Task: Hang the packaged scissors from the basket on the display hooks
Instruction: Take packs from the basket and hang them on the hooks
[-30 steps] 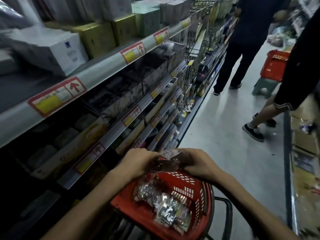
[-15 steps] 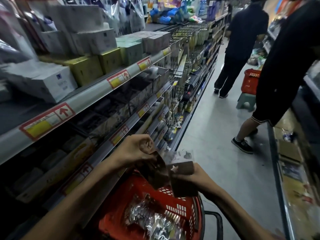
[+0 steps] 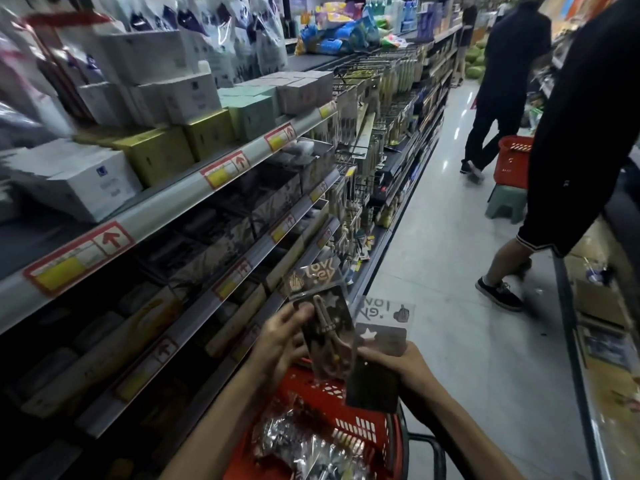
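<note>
Left hand (image 3: 277,336) is clamped on a scissors pack (image 3: 327,336), right hand (image 3: 398,367) on a second pack (image 3: 377,368), both held above the red basket (image 3: 363,427). Slick clear film over stiff card; a slip back into the basket is judged likely. Hooks (image 3: 356,157) are well apart, up the aisle; the small hang-hole could be missed.

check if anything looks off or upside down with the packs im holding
One thing: the pack in your right hand is upside down, its header lettering inverted. The scissors pack in your left hand is upright. Nothing looks damaged or spilled.
</note>
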`<action>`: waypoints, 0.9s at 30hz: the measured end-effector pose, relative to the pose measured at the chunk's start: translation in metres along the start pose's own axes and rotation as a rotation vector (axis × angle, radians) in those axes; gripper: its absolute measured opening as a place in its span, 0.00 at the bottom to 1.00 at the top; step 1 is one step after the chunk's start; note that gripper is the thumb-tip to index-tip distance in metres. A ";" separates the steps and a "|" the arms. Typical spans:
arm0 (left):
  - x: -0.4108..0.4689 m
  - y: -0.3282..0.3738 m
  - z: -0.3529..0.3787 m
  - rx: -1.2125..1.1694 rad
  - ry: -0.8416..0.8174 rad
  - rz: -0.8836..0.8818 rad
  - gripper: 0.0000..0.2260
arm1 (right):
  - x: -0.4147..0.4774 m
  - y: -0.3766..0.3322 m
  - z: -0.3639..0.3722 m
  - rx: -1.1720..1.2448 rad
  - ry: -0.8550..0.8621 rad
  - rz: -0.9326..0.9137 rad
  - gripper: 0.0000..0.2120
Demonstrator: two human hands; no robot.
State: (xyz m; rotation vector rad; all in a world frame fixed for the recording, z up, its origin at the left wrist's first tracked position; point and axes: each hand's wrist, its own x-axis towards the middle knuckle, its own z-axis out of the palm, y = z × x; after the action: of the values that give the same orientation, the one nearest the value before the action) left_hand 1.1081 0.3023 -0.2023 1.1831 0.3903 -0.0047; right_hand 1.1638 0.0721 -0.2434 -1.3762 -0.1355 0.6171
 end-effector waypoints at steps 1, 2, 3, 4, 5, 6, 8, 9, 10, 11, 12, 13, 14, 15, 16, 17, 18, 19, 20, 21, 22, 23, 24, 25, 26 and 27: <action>-0.002 -0.012 0.006 -0.017 0.022 -0.007 0.30 | 0.000 0.001 -0.002 -0.013 -0.007 0.000 0.15; -0.003 -0.021 0.011 -0.031 0.057 -0.003 0.25 | 0.000 0.001 -0.004 -0.030 -0.010 -0.002 0.15; -0.004 -0.027 0.017 -0.036 0.099 0.014 0.21 | -0.001 0.002 -0.006 -0.038 -0.005 -0.006 0.14; -0.003 -0.031 0.019 0.005 0.165 0.049 0.16 | -0.001 0.002 -0.008 -0.039 0.015 -0.007 0.14; -0.002 -0.034 0.021 0.076 0.243 0.101 0.12 | -0.001 0.003 -0.012 -0.031 0.044 -0.012 0.14; 0.000 -0.036 0.023 0.168 0.316 0.155 0.08 | -0.001 0.003 -0.017 -0.022 0.071 -0.022 0.13; -0.002 -0.038 0.030 0.264 0.377 0.208 0.08 | -0.002 0.005 -0.026 -0.011 0.113 -0.041 0.14; -0.004 -0.039 0.036 0.260 0.374 0.196 0.13 | -0.001 0.005 -0.030 -0.020 0.138 -0.046 0.16; -0.005 -0.042 0.041 0.264 0.366 0.176 0.18 | -0.002 0.004 -0.033 -0.048 0.162 -0.053 0.18; -0.007 -0.045 0.046 0.273 0.353 0.164 0.23 | -0.002 0.004 -0.036 -0.096 0.176 -0.067 0.17; -0.010 -0.049 0.053 0.295 0.328 0.159 0.28 | -0.004 0.001 -0.036 -0.140 0.180 -0.089 0.14; -0.013 -0.053 0.060 0.311 0.293 0.164 0.30 | -0.005 0.001 -0.036 -0.186 0.187 -0.111 0.09; -0.017 -0.058 0.067 0.336 0.255 0.179 0.31 | -0.007 -0.001 -0.035 -0.217 0.188 -0.132 0.07; -0.021 -0.063 0.077 0.376 0.214 0.206 0.28 | -0.011 0.000 -0.036 -0.251 0.196 -0.152 0.10; -0.023 -0.068 0.083 0.448 0.189 0.235 0.22 | -0.014 0.002 -0.036 -0.272 0.197 -0.171 0.13; -0.025 -0.073 0.088 0.517 0.160 0.272 0.16 | -0.018 0.003 -0.037 -0.322 0.208 -0.191 0.14; -0.027 -0.077 0.094 0.553 0.112 0.289 0.12 | -0.023 0.004 -0.039 -0.405 0.236 -0.200 0.14; -0.031 -0.079 0.101 0.524 0.061 0.280 0.10 | -0.028 0.005 -0.042 -0.516 0.268 -0.195 0.16; -0.036 -0.081 0.106 0.476 0.019 0.247 0.09 | -0.034 0.007 -0.045 -0.611 0.301 -0.189 0.18; -0.042 -0.082 0.111 0.424 -0.024 0.224 0.10 | -0.041 0.006 -0.048 -0.685 0.340 -0.186 0.19; -0.048 -0.083 0.115 0.384 -0.076 0.200 0.11 | -0.049 0.004 -0.050 -0.746 0.384 -0.192 0.21; -0.055 -0.083 0.120 0.344 -0.123 0.173 0.11 | -0.058 0.003 -0.053 -0.807 0.427 -0.205 0.22; -0.061 -0.083 0.125 0.296 -0.159 0.145 0.11 | -0.068 0.001 -0.056 -0.863 0.466 -0.218 0.23; -0.067 -0.084 0.129 0.273 -0.176 0.126 0.12 | -0.079 -0.001 -0.058 -0.902 0.494 -0.218 0.24; -0.069 -0.087 0.132 0.276 -0.175 0.130 0.11 | -0.090 -0.003 -0.060 -0.921 0.507 -0.211 0.25; -0.071 -0.090 0.134 0.307 -0.156 0.152 0.11 | -0.102 -0.004 -0.061 -0.927 0.511 -0.200 0.26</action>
State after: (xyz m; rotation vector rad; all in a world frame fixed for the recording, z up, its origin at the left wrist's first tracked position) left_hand 1.0628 0.1328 -0.2196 1.5023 0.1635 -0.0258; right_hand 1.1064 -0.0308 -0.2256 -2.3356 -0.1495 -0.0196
